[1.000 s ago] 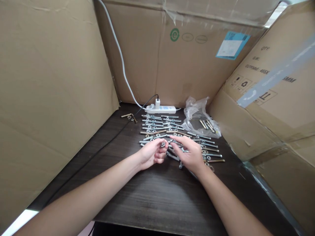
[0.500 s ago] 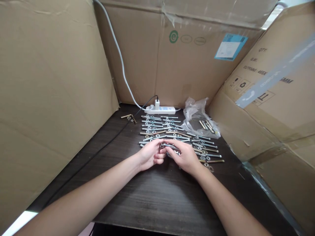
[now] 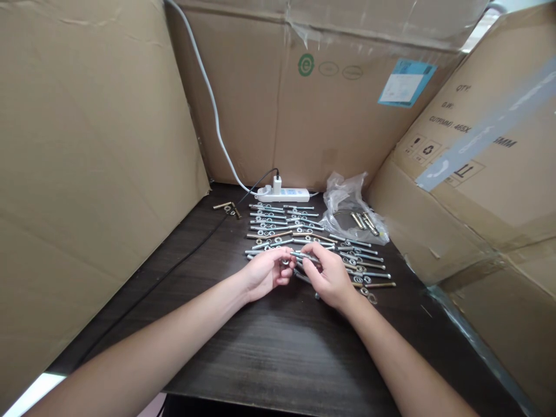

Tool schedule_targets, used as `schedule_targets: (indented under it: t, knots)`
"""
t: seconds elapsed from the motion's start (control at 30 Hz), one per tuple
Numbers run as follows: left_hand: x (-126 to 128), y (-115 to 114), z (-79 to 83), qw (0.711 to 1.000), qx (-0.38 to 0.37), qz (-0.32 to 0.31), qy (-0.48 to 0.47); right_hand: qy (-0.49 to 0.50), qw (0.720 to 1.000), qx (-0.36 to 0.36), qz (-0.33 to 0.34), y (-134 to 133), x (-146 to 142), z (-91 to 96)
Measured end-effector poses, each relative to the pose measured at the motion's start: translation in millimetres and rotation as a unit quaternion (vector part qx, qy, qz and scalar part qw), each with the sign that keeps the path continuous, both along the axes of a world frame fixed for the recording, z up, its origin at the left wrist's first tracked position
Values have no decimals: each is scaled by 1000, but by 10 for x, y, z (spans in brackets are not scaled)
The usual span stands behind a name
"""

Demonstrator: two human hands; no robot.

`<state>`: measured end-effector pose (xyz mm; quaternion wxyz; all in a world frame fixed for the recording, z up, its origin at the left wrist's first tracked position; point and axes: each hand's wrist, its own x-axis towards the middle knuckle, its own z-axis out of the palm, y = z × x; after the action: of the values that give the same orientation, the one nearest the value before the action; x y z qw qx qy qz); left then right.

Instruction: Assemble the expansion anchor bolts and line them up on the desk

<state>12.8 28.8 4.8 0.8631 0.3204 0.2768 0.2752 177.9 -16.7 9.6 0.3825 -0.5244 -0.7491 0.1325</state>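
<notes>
In the head view my right hand (image 3: 329,274) grips a silvery bolt (image 3: 297,254) between thumb and fingers, its tip pointing left. My left hand (image 3: 271,272) is closed, with thumb and forefinger close to the bolt's tip. A small shiny metal ring (image 3: 285,262), a nut or washer, shows among the left fingers. Whether the left fingertips touch the bolt I cannot tell. Beyond both hands, several long bolts (image 3: 268,216) lie in rows with washers and nuts beside them. Below the right hand, further bolt parts (image 3: 302,277) are partly hidden by it.
A white power strip (image 3: 291,195) lies at the back. Right of it is a clear plastic bag (image 3: 343,200) with metal sleeves (image 3: 368,223). Some brassy parts (image 3: 222,205) are at the left. A black cable (image 3: 174,266) crosses the dark table (image 3: 260,359). Cardboard walls (image 3: 243,104) enclose three sides.
My right hand has drawn slightly right from my left fingers, so the bolt's tip shows between the hands. The metal ring in my left fingers is now plainer to see.
</notes>
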Motion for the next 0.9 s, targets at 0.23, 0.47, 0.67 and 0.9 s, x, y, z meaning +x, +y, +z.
schedule_targets:
  t: [0.23, 0.47, 0.67, 0.9]
  knots:
    - [-8, 25, 20, 1000, -11, -8, -3, -9, 998, -49, 40, -4, -4, -10]
    - [3, 8, 20, 979, 175, 11, 103, -24, 998, -43, 43, 16, -6, -19]
    - [-93, 127, 93, 927, 316, 13, 200, -70, 996, -37, -40, 34, 52, 5]
    - [-487, 582, 137, 798, 465, 90, 373, -84, 991, -20, -99, 101, 148, 7]
